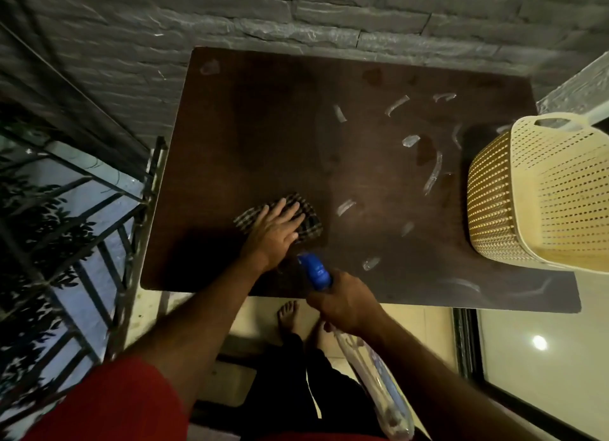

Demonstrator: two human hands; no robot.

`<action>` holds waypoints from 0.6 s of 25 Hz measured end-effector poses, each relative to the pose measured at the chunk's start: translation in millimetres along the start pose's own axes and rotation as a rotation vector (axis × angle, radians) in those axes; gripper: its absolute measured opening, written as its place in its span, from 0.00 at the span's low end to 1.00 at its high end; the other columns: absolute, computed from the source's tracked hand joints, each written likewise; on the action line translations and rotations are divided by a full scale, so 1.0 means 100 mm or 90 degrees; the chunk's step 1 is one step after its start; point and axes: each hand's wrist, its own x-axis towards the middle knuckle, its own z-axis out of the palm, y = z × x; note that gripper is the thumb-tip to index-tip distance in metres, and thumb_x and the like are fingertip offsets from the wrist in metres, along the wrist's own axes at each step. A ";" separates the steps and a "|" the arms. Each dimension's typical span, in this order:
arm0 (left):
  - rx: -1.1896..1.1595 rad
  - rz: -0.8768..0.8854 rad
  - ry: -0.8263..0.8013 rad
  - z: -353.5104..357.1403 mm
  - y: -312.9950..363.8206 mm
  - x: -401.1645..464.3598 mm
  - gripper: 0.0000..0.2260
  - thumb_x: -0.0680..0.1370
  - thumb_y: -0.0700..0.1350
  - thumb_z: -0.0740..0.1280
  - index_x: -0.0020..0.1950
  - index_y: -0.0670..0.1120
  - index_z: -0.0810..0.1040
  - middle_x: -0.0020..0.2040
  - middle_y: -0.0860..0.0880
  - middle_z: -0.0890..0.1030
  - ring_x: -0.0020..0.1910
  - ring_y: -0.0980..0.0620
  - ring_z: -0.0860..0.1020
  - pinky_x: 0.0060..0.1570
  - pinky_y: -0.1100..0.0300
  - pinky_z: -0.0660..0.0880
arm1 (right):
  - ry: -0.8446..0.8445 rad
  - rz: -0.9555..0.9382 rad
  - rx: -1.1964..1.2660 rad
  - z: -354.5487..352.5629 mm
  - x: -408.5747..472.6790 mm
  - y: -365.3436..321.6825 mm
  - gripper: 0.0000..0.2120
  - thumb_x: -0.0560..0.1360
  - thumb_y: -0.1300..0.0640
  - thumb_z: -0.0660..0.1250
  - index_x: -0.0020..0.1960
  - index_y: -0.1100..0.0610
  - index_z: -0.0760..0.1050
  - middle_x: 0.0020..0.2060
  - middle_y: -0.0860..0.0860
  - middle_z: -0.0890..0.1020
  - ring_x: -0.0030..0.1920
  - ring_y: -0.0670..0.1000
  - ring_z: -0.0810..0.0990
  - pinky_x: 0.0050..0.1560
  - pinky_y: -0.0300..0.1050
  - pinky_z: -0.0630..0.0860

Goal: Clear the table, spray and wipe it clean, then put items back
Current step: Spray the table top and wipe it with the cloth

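1. Near the front edge of the surface (263, 111), left of centre, the left hand (275, 231) lies flat with fingers spread, pressing a checked cloth (309, 223) onto the dark wood.
2. At the front edge itself, the right hand (346, 304) is curled round the neck of a spray bottle (316, 272); its blue head points over the surface, and its clear body hangs down below the hand, off the edge.
3. On the right half of the surface sit pale streaks of liquid (433, 173), well apart from the cloth. Wiping looks only begun, and a pass confined to the left would leave them to dry as marks.
4. At the right edge a cream perforated basket (527, 203) stands, its near corner seeming to overhang. A wide sweep of the cloth toward those streaks could knock it off the edge.
5. The nozzle sits just beside the left wrist, so a careless squeeze would likely wet the hand rather than the wood.
6. The cloth is bunched under the palm; it may smear liquid rather than lift it unless spread out.
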 end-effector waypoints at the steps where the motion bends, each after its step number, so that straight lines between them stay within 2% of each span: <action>1: 0.037 0.063 -0.040 0.13 0.07 -0.29 0.19 0.79 0.49 0.61 0.70 0.51 0.71 0.75 0.50 0.65 0.75 0.45 0.59 0.71 0.45 0.55 | 0.000 -0.010 0.015 -0.03 -0.01 0.03 0.18 0.69 0.45 0.69 0.57 0.49 0.76 0.43 0.53 0.86 0.41 0.55 0.86 0.50 0.56 0.83; 2: 0.075 0.117 -0.052 0.23 0.00 -0.53 0.19 0.78 0.50 0.60 0.69 0.52 0.73 0.74 0.50 0.66 0.74 0.45 0.62 0.71 0.45 0.57 | 0.001 -0.020 0.037 -0.08 -0.01 0.07 0.16 0.71 0.47 0.70 0.57 0.48 0.76 0.42 0.52 0.86 0.38 0.54 0.86 0.47 0.54 0.84; 3: 0.090 0.133 -0.011 0.21 -0.20 -0.64 0.19 0.78 0.51 0.58 0.69 0.52 0.73 0.73 0.50 0.68 0.74 0.45 0.63 0.70 0.46 0.58 | -0.001 -0.028 0.055 -0.12 -0.02 0.11 0.14 0.73 0.49 0.71 0.57 0.48 0.75 0.41 0.51 0.85 0.36 0.52 0.86 0.43 0.52 0.84; 4: 0.081 0.103 0.033 0.17 -0.41 -0.62 0.20 0.78 0.51 0.57 0.69 0.51 0.72 0.73 0.49 0.69 0.73 0.44 0.64 0.70 0.46 0.56 | -0.007 -0.032 0.067 -0.15 -0.04 0.15 0.12 0.74 0.51 0.71 0.55 0.47 0.74 0.41 0.50 0.84 0.35 0.52 0.85 0.42 0.51 0.85; 6: 0.044 -0.069 0.115 -0.05 -0.61 -0.29 0.21 0.80 0.50 0.54 0.72 0.49 0.68 0.75 0.48 0.66 0.75 0.45 0.59 0.72 0.47 0.51 | -0.020 -0.030 0.081 -0.19 -0.08 0.24 0.11 0.74 0.54 0.70 0.53 0.44 0.71 0.41 0.50 0.83 0.35 0.52 0.84 0.42 0.50 0.84; 7: 0.027 -0.141 0.098 -0.14 -0.51 -0.12 0.20 0.81 0.50 0.54 0.74 0.49 0.66 0.76 0.49 0.63 0.77 0.47 0.55 0.73 0.48 0.49 | -0.019 -0.030 0.085 -0.18 -0.09 0.27 0.12 0.74 0.54 0.70 0.53 0.44 0.71 0.41 0.51 0.83 0.35 0.52 0.84 0.41 0.49 0.84; 8: 0.044 -0.157 0.081 -0.08 -0.30 -0.02 0.20 0.82 0.50 0.55 0.75 0.50 0.64 0.77 0.50 0.60 0.77 0.47 0.53 0.73 0.47 0.48 | -0.012 -0.035 0.079 -0.16 -0.10 0.30 0.13 0.74 0.54 0.70 0.54 0.44 0.71 0.41 0.51 0.83 0.36 0.53 0.85 0.41 0.49 0.84; 10: 0.107 -0.014 0.030 0.24 0.23 -0.23 0.21 0.81 0.50 0.59 0.74 0.52 0.64 0.77 0.50 0.61 0.77 0.46 0.55 0.73 0.46 0.52 | -0.009 -0.042 0.071 -0.13 -0.14 0.36 0.14 0.72 0.53 0.69 0.57 0.47 0.73 0.43 0.54 0.85 0.38 0.57 0.86 0.44 0.55 0.84; 11: 0.111 0.080 0.011 0.41 0.30 -0.51 0.21 0.79 0.50 0.61 0.73 0.53 0.66 0.76 0.51 0.63 0.76 0.46 0.58 0.72 0.46 0.54 | -0.012 -0.042 0.069 -0.12 -0.15 0.39 0.15 0.70 0.51 0.69 0.57 0.47 0.73 0.43 0.54 0.85 0.38 0.58 0.86 0.45 0.58 0.84; 12: 0.077 0.128 0.003 0.43 0.22 -0.78 0.21 0.79 0.49 0.62 0.72 0.53 0.67 0.75 0.51 0.65 0.75 0.47 0.59 0.72 0.47 0.54 | -0.020 -0.040 0.063 -0.11 -0.17 0.42 0.17 0.68 0.48 0.68 0.57 0.46 0.73 0.43 0.54 0.85 0.39 0.58 0.86 0.46 0.59 0.83; 13: 0.071 0.124 0.036 0.38 0.00 -0.87 0.22 0.78 0.48 0.63 0.73 0.53 0.66 0.75 0.52 0.64 0.75 0.48 0.58 0.72 0.47 0.53 | -0.028 -0.040 0.058 -0.11 -0.18 0.44 0.20 0.66 0.45 0.67 0.57 0.46 0.73 0.43 0.54 0.85 0.40 0.58 0.86 0.48 0.60 0.83; 15: 0.067 -0.027 0.076 0.13 -0.35 -0.66 0.23 0.79 0.46 0.64 0.74 0.52 0.65 0.75 0.52 0.63 0.76 0.49 0.56 0.73 0.47 0.52 | -0.032 -0.038 0.055 -0.10 -0.16 0.46 0.24 0.62 0.41 0.65 0.57 0.44 0.72 0.44 0.54 0.85 0.44 0.58 0.85 0.50 0.62 0.82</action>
